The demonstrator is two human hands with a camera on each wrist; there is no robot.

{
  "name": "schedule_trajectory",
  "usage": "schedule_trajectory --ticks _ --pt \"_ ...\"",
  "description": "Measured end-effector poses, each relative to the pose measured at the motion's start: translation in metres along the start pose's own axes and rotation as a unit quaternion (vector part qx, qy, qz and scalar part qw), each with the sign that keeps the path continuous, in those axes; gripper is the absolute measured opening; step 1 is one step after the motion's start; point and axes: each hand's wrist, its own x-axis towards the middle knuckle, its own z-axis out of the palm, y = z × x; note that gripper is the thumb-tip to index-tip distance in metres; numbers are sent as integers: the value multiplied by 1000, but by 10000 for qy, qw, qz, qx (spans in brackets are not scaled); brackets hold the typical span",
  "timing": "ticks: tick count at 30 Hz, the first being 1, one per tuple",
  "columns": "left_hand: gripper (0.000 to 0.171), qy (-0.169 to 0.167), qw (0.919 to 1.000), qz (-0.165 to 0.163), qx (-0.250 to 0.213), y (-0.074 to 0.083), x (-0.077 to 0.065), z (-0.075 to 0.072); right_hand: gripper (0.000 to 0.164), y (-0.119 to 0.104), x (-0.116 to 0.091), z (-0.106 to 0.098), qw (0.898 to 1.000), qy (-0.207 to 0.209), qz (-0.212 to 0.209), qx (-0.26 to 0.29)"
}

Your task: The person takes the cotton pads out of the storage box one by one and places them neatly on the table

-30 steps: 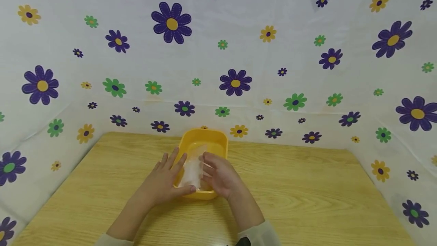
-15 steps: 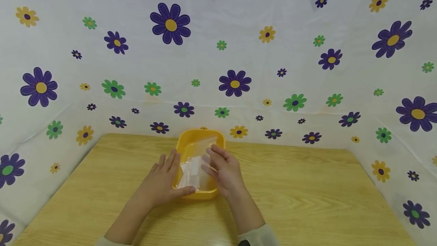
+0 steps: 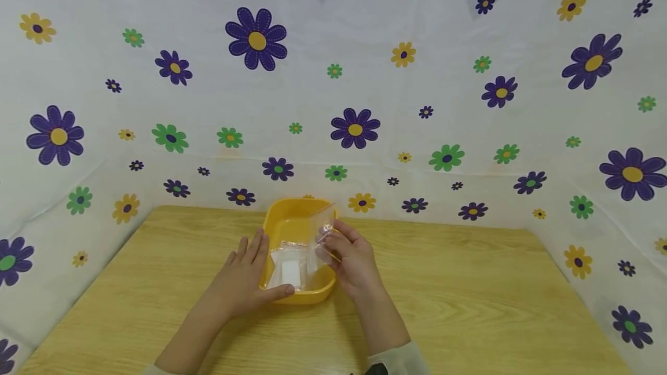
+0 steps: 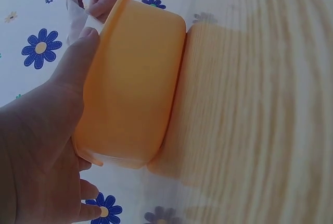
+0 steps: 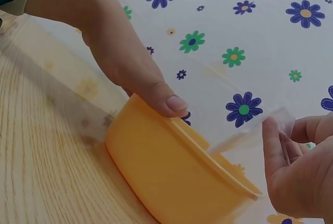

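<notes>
My left hand (image 3: 241, 276) rests on the yellow plastic basin (image 3: 304, 298), thumb on the near rim and straight fingers along the left side. In the left wrist view that thumb (image 4: 78, 57) lies at the rim and the fingers run under the side wall. Over the basin's right side, my right hand (image 3: 356, 262) pinches a small clear zip bag (image 3: 321, 224) between thumb and fingertips. Its upper part stands up above the rim. More clear bags with white contents (image 3: 290, 272) lie in the near half of the basin.
The basin stands on a wood-grain table (image 3: 469, 294), close to its back edge. Behind and at both sides hangs a white cloth (image 3: 307, 91) printed with purple, green and yellow flowers.
My right hand has lifted a clear bag up and to the right, away from the other bags. The basin has shifted slightly left in view, my left hand staying on it.
</notes>
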Motion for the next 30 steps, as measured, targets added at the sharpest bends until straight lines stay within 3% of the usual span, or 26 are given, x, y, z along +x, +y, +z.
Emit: schedule_trajectory --ticks 13,20,30 --pt "124 -170 9998 -92 -57 0 1 2 39 -8 2 -10 9991 361 234 -66" --pt "124 -86 9999 -35 -58 -4 2 4 43 -9 4 -10 9991 282 274 -125" --pt "125 -222 9996 -155 -96 -2 3 4 40 -21 2 -21 9991 364 208 -42"
